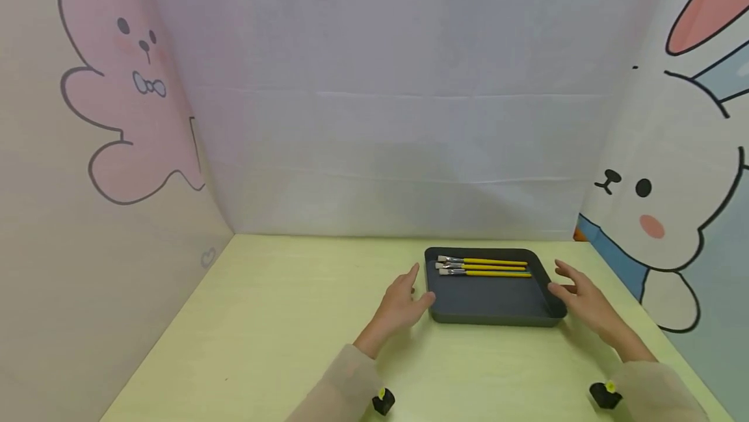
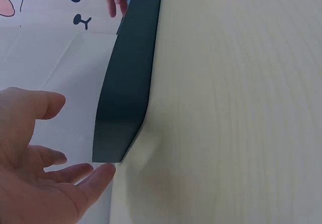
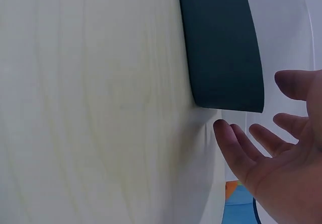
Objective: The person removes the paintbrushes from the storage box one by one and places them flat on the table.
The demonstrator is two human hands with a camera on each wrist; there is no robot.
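Observation:
A dark grey rectangular tray (image 1: 491,300) stands on the table. Inside it, along the far side, lie three flat paintbrushes (image 1: 497,262) with yellow handles, their pale bristles pointing left. My left hand (image 1: 400,303) is at the tray's left side, thumb and fingers spread apart. On the opposite side, my right hand (image 1: 590,305) has loosely bent fingers and its thumb by the right rim. The wrist views show both hands close to the tray wall (image 2: 126,68) with nothing gripped; whether any fingertip touches it, I cannot tell.
The pale yellow table (image 1: 263,324) extends left and in front of the tray. A white cloth wall (image 1: 374,103) rises behind it. Side walls carry a pink bear drawing (image 1: 125,116) at left and a white rabbit drawing (image 1: 673,168) at right, near the tray.

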